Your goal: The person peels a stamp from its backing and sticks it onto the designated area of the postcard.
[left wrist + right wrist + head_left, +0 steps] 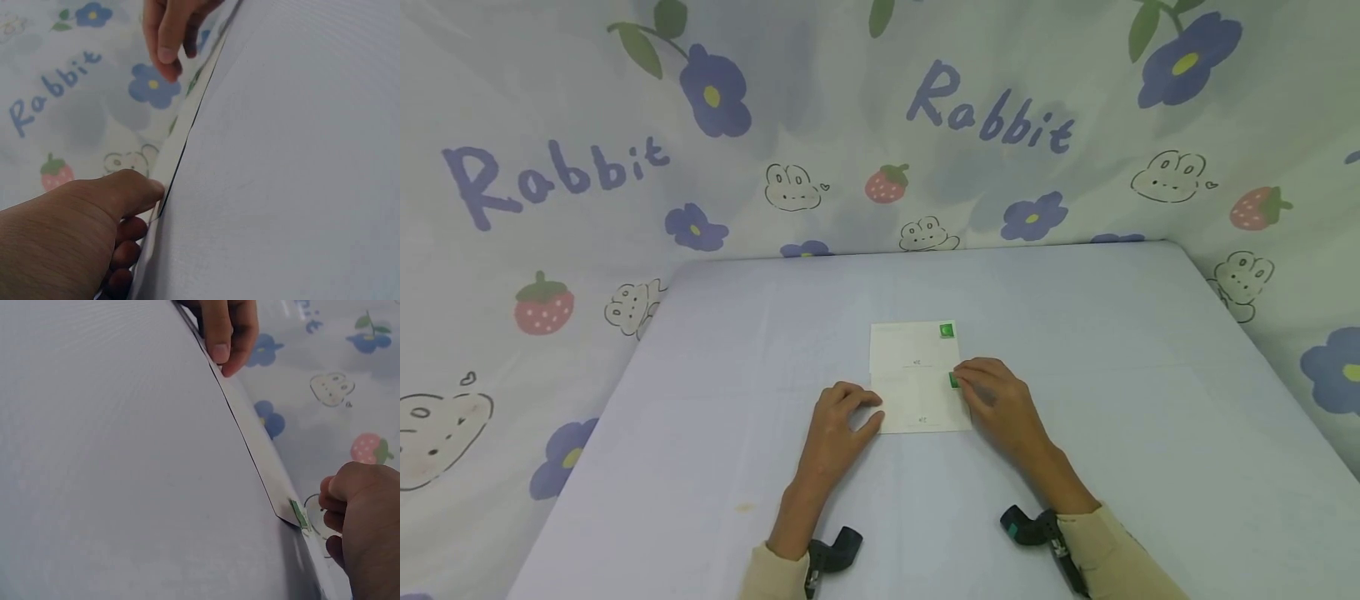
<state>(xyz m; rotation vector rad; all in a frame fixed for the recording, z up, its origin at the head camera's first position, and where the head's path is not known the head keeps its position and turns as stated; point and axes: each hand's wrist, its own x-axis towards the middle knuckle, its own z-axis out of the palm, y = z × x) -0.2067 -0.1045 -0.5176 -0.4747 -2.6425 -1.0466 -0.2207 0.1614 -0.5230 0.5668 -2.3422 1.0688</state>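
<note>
Two white cards (916,346) lie on the table, the nearer one (910,398) directly below the other. One green stamp (947,331) sits at the farther card's upper right corner. A second green stamp (954,381) shows at the nearer card's upper right, partly hidden by my right fingertips. My left hand (838,429) touches the nearer card's left edge, thumb and index finger apart. Over the second stamp is my right hand (1000,404), thumb and index finger drawn close together. In the right wrist view its loosely curled fingers (330,503) stand apart from the stamped edge.
A pale cloth covers the table (700,375). Behind and beside it hangs a curtain (850,108) printed with rabbits, flowers and strawberries. Black wrist cameras sit below the left wrist (833,550) and right wrist (1037,527).
</note>
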